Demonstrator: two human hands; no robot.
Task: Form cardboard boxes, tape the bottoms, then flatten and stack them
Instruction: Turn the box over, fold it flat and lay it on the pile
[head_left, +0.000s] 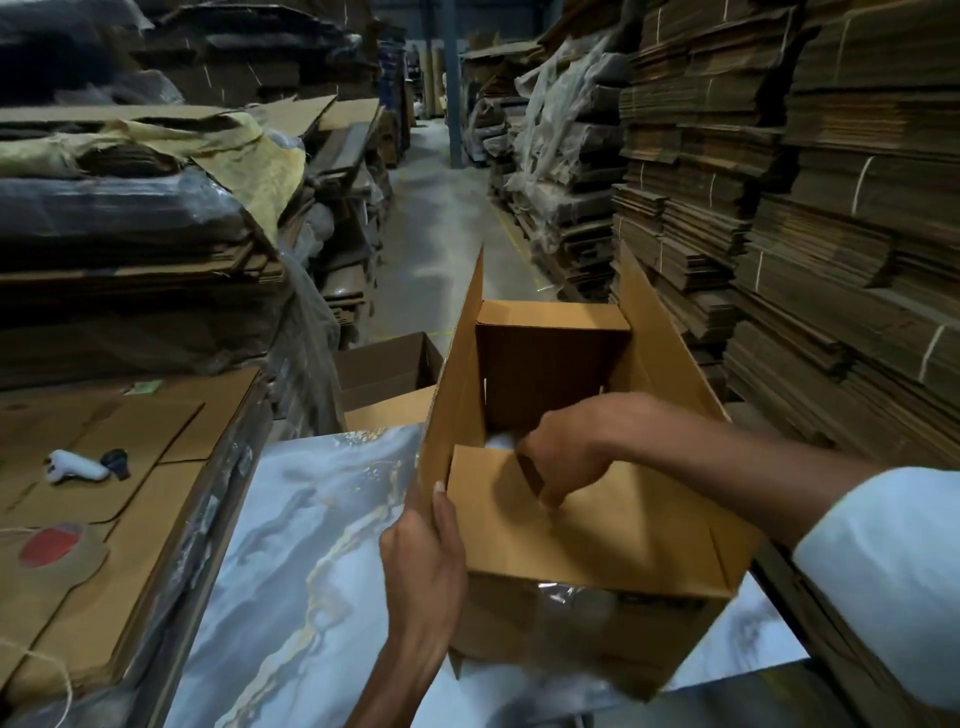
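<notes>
Cardboard box (587, 629) stands on the marble-patterned table (311, 545), toward the far right corner, with its open end pointing up. Its long axis runs from the near edge of the table toward the far edge.

Flap positions:
- Left long flap (462, 353): upright.
- Right long flap (670, 353): leaning outward.
- Far short flap (550, 314): folded inward over the opening.
- Near short flap (597, 525): folded inward, roughly level.

Left hand (423, 561) grips the near left corner of the box, with the thumb laid along the inside of the left wall and the fingers wrapped round the outside. Right hand (561, 447) reaches down into the opening, its fingers curled over the free edge of the near short flap.

A stack of flat cardboard sheets (130, 519) lies off the table's left edge. It carries a tape roll (52, 551) with a red core and a white tool (78, 467). A second open box (384, 369) stands beyond the far edge. Bundled flat cardboard (779, 208) is piled high to the right.
</notes>
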